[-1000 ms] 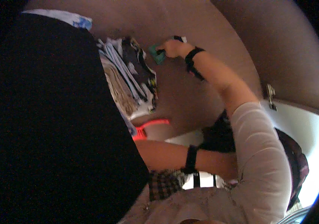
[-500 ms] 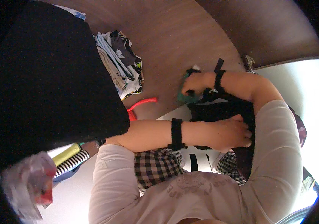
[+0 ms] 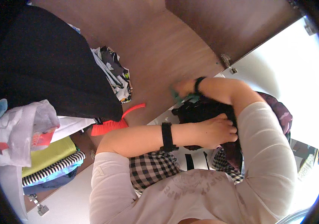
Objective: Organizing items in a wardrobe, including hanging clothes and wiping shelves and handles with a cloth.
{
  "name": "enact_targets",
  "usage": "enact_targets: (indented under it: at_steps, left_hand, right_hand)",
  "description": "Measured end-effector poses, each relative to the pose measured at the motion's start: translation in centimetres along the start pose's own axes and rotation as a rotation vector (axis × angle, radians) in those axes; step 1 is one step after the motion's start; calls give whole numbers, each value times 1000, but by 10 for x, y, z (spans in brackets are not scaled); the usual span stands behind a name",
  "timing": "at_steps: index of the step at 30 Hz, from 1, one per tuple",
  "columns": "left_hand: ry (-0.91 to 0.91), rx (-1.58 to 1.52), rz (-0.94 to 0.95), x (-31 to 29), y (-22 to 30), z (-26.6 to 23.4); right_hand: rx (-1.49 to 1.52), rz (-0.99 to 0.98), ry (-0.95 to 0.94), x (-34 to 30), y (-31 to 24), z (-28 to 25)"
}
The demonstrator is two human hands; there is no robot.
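Note:
My left hand has its fingers curled into a black garment or bag, bunched in front of my chest; its exact kind is hard to tell. Beyond it, over the edge of the brown wooden shelf, my right hand is smeared by motion. Its fingers seem closed around a green cloth, which hangs by the black fabric. A maroon patterned fabric shows past my right arm and seems to join the black bundle.
A red hand brush lies on the shelf near folded clothes. Black cloth hangs at the upper left, above a whitish garment and a folded stack with a yellow-green piece. White cabinet doors stand at the right.
My view has shifted, so more of the brush, the folded stack and the right door shows. My right hand, with the green cloth, now appears slightly farther left. My left hand keeps its grip.

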State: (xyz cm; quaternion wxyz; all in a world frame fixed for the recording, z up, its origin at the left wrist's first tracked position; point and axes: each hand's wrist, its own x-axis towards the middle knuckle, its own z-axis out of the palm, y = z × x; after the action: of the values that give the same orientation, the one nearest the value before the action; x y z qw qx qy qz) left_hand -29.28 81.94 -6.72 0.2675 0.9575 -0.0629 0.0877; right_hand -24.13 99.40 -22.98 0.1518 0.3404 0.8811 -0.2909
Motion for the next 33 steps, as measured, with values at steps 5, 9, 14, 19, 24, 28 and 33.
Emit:
enact_targets:
  at_steps: [5, 9, 14, 19, 24, 28, 33]
  left_hand:
    - [261, -318, -25, -8, 7, 3]
    - [420, -30, 81, 13, 14, -13]
    - [52, 183, -85, 0, 10, -38]
    - [26, 160, -18, 13, 10, -39]
    - [77, 154, -26, 10, 0, -31]
    - [64, 159, -43, 30, 7, -20]
    - [66, 189, -143, 37, 18, -12]
  right_hand:
    - [-139, -46, -298, 10, -142, -32]
    - [-195, -80, -213, -42, -161, -78]
    - [-233, -241, 210, -169, -163, -197]
    - [-331, 514, 488, -378, -188, -214]
    - [-17, 989, 631, -508, -126, -61]
    - [547, 1137, 256, -532, -73, 72]
    - [814, 657, 707, -462, 9, 186]
